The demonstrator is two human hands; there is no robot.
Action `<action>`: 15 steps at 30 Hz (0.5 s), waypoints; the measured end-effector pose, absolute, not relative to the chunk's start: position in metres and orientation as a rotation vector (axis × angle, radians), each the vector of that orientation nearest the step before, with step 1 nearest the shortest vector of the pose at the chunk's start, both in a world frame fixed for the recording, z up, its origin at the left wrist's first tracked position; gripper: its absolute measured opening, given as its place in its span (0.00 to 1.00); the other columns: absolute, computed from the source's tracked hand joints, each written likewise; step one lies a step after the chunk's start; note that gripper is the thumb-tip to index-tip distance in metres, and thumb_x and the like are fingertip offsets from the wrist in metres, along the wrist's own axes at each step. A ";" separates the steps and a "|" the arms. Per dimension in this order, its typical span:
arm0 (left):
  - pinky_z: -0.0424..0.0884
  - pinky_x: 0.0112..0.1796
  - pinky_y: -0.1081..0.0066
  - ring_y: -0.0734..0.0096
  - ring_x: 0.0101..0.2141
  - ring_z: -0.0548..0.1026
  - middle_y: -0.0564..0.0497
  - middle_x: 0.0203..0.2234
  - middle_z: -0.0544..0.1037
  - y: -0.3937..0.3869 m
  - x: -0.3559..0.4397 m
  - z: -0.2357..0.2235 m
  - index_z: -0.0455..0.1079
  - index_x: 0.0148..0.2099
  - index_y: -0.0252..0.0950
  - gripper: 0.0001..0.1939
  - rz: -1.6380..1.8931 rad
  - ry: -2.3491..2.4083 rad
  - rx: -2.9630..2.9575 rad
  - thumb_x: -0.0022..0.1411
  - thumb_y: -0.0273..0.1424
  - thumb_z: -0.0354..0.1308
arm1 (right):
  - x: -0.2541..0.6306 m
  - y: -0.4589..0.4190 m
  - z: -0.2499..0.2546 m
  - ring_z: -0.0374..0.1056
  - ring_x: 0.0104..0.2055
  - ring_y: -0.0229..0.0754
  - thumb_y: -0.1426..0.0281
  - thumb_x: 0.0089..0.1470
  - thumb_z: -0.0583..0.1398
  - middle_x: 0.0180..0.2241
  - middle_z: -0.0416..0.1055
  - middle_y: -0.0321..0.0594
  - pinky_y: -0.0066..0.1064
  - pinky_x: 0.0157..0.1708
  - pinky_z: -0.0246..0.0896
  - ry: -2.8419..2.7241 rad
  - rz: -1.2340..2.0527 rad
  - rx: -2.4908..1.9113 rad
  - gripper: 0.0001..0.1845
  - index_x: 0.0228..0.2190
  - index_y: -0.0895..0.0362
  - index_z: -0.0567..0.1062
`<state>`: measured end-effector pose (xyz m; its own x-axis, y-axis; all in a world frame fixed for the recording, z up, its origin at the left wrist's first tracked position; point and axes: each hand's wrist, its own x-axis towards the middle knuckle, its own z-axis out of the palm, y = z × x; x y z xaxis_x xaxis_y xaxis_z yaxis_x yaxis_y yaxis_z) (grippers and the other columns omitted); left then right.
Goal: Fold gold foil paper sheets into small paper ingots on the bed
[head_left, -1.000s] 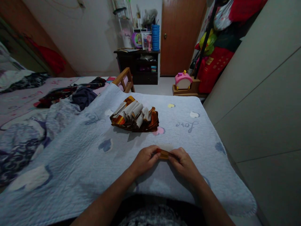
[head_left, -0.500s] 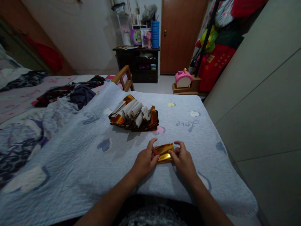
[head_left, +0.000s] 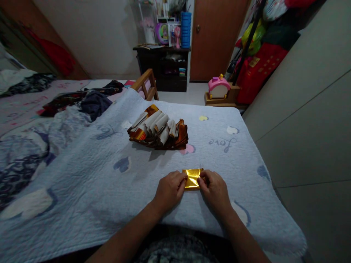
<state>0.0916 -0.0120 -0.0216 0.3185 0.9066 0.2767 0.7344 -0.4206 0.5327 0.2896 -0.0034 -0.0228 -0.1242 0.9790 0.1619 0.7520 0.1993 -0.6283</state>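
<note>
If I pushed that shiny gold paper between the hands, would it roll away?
Probably not: the gold paper looks flat, not round. It may feel slippery, because it's so shiny. Its creased surface suggests it bends easily.

My left hand [head_left: 170, 187]'s got its fingers curled in near the thumb, right hand [head_left: 215, 187]'s close by doing basically the same, forearms [head_left: 131, 227] slanting out behind.

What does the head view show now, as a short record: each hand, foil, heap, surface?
Left hand: pinches left edge of gold foil paper
Right hand: pinches its right edge
Foil face: shiny gold side up
Foil heap: beyond the hands, toward the left; gold-brown and white layers
Surface: pale blue quilt, printed hearts and "Love"
</note>
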 end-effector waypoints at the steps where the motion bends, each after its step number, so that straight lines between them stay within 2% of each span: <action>1: 0.73 0.35 0.68 0.65 0.32 0.77 0.48 0.31 0.79 -0.012 0.092 -0.022 0.73 0.42 0.35 0.08 0.793 1.474 2.294 0.65 0.23 0.54 | 0.290 -0.003 -0.023 0.67 0.32 0.45 0.70 0.56 0.57 0.28 0.73 0.39 0.34 0.35 0.56 -1.939 0.541 -1.601 0.04 0.32 0.55 0.73; 7: 0.72 0.34 0.69 0.66 0.32 0.76 0.48 0.31 0.79 -0.012 0.091 -0.024 0.74 0.43 0.35 0.09 0.853 1.446 2.301 0.64 0.23 0.54 | 0.291 -0.004 -0.026 0.67 0.33 0.45 0.71 0.56 0.57 0.29 0.73 0.39 0.34 0.36 0.56 -1.946 0.538 -1.583 0.04 0.32 0.56 0.73; 15: 0.71 0.35 0.68 0.66 0.33 0.75 0.48 0.31 0.77 -0.013 0.090 -0.025 0.74 0.43 0.36 0.09 0.760 1.452 2.280 0.66 0.25 0.53 | 0.292 -0.004 -0.026 0.67 0.33 0.45 0.70 0.56 0.57 0.29 0.74 0.40 0.34 0.35 0.57 -1.969 0.514 -1.576 0.05 0.32 0.55 0.74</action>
<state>0.0897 -0.0126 -0.0252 0.3375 0.9053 0.2580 0.7281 -0.4248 0.5380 0.2919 -0.0037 -0.0256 -0.1522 0.9707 0.1858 0.7560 0.2354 -0.6107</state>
